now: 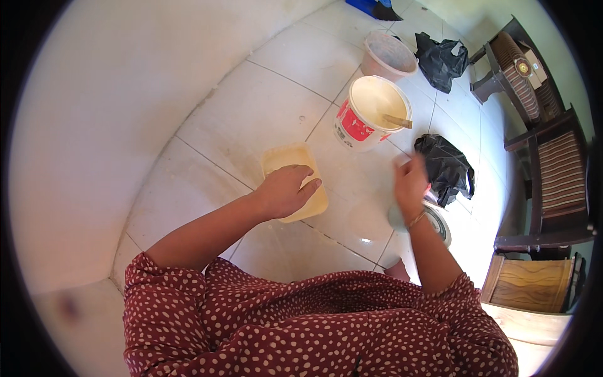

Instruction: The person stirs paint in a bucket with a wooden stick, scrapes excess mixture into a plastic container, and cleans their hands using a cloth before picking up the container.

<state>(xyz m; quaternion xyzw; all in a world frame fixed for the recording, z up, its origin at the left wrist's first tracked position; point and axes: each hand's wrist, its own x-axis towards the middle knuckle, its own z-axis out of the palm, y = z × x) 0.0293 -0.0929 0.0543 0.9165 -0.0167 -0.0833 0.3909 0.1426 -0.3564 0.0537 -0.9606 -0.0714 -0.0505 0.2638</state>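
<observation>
A shallow pale-yellow rectangular container (320, 204) lies on the tiled floor in front of me. Over it reaches my left hand (286, 190), thumb and fingers apart, hiding part of its inside. My right hand (411, 183) is raised to the right, its fingers smeared by motion, so their grip cannot be made out. Just beneath that hand are a round dial (438, 224), perhaps of a scale, and a pale green rounded thing (396, 217), both partly covered by my forearm. Farther off stands a white bucket (357, 127) with a red label, holding creamy material and a wooden-looking stick (398, 121).
Behind the bucket is a pinkish tub (370, 63). Black plastic bags (447, 164) (441, 61) sit on the right. Dark wooden chairs (561, 173) with striped cushions line the right side. A pale wall (119, 125) bounds the left. Something blue (363, 6) lies at the far edge.
</observation>
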